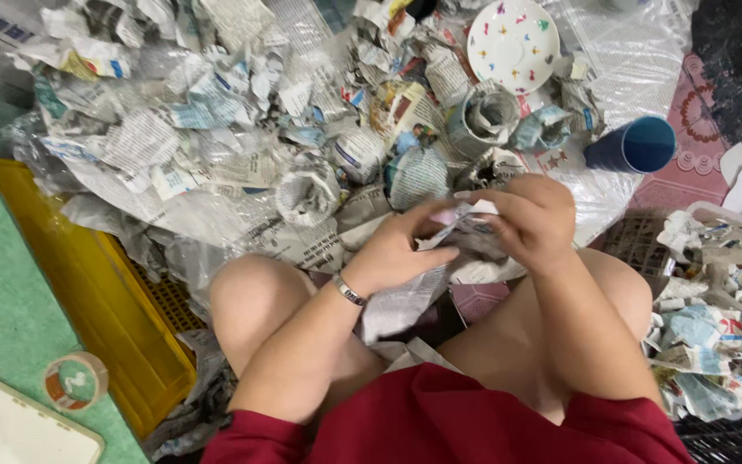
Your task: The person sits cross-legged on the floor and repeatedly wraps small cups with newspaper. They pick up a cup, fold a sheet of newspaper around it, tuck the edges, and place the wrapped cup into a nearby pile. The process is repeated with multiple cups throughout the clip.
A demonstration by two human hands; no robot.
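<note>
Both hands meet over the lap, the left hand point(392, 253) and right hand point(530, 219) pinched shut on one newspaper-wrapped bundle point(465, 232) between them, its loose paper tail trailing down-left toward the left wrist.

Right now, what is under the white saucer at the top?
The white saucer rests on crumpled newspaper and clear plastic sheet. Whatever lies directly beneath it is covered.
</note>
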